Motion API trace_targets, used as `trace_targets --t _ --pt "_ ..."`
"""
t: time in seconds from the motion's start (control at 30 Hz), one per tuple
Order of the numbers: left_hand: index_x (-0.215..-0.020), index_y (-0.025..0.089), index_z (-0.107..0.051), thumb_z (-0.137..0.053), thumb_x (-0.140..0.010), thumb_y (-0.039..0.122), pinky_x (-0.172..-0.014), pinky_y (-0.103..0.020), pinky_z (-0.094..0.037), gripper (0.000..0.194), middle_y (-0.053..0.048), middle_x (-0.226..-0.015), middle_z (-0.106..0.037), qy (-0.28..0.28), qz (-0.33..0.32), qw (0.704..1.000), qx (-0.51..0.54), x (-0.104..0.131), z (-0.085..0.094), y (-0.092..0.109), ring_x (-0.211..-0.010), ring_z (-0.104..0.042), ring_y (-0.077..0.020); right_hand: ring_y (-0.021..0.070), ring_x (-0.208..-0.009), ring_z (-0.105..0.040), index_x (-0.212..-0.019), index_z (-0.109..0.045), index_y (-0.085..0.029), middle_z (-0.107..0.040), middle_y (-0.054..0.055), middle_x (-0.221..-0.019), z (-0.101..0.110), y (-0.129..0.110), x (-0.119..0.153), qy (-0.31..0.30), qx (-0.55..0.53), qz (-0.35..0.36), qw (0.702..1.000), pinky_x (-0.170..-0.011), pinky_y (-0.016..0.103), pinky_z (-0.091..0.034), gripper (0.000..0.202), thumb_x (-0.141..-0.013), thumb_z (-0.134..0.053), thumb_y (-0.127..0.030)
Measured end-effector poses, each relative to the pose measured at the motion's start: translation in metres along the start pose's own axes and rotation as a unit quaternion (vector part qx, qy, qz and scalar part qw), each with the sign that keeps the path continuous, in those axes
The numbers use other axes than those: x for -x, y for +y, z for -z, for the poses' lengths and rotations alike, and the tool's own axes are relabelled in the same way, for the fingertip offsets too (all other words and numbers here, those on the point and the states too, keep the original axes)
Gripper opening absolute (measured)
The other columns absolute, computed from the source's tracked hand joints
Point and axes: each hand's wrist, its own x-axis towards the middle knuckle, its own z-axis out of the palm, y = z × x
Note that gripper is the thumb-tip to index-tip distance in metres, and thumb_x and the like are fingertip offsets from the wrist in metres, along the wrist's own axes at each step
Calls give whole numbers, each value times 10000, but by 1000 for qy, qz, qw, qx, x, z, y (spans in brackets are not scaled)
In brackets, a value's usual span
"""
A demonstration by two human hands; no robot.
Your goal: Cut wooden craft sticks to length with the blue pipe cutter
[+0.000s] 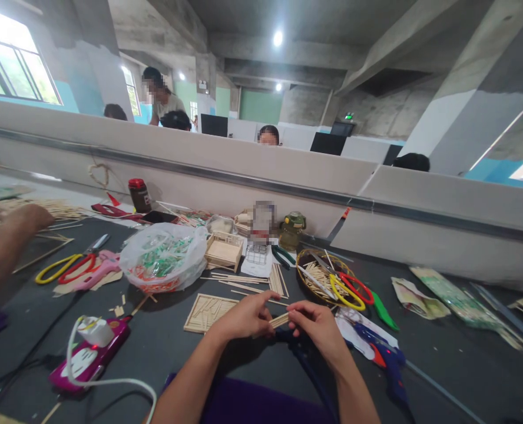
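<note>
Between my two hands, low in the middle of the head view, is a small bundle of short wooden sticks (280,320). My right hand (313,321) pinches its right end with thumb and fingers. At the other end my left hand (249,318) closes its fingers on the sticks, its index finger raised. Just left of my left hand lies a flat wooden stick panel (206,312) with loose short pieces on it. Behind my hands, long sticks (239,279) lie on the dark table, near a small wooden stick box (223,251).
Right of my hands are a basket of sticks (317,277), red-and-yellow scissors (347,291) and a blue glue gun (387,356). On the left are a plastic bag (164,259), pink glue gun (100,270) and purple power strip (91,356). Another person's arm (7,250) reaches in.
</note>
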Motion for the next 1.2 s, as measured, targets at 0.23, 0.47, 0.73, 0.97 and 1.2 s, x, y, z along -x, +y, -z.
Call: trace_targets --t 0.23,0.47,0.73,0.97,1.2 --pt "-964 163 -664 -552 -629 84 -549 -221 -413 362 27 -608 -668 196 13 977 -80 -1 33 -19 -508 -599 -134 202 -634 -647 -868 -706 -169 -682 54 -764 8 2 -4 173 65 81 979 -591 333 -555 355 -741 -681 -500" --pt "-1034 172 -640 -556 -756 181 -597 -238 -442 291 1 -699 -667 377 23 921 -98 -5 56 -24 -633 -632 -153 209 -884 -613 -975 -658 -185 -650 84 -936 4 8 -35 262 385 282 839 -848 368 -485 268 -944 -440 -338" --pt "-969 185 -673 -642 -711 99 -799 -291 -417 273 -63 -951 -711 388 65 894 -214 3 54 -22 -887 -619 -204 178 -806 -587 -905 -645 -193 -611 77 -895 -8 26 -78 131 586 228 766 -707 267 -433 269 -946 -380 -171" --pt "-934 179 -698 -517 -749 5 -891 -336 -377 312 -114 -1027 -703 401 110 867 -276 10 55 -16 -1045 -559 -259 170 -795 -599 -866 -631 -179 -603 66 -887 -14 34 -74 49 651 140 745 -648 240 -392 162 -913 -476 -188" --pt "-863 176 -709 -495 -688 -54 -839 -340 -420 359 -117 -923 -721 462 72 855 -225 10 62 -21 -968 -610 -260 203 -942 -568 -906 -660 -177 -629 92 -954 -27 8 -69 0 663 126 738 -813 274 -394 229 -937 -437 -222"
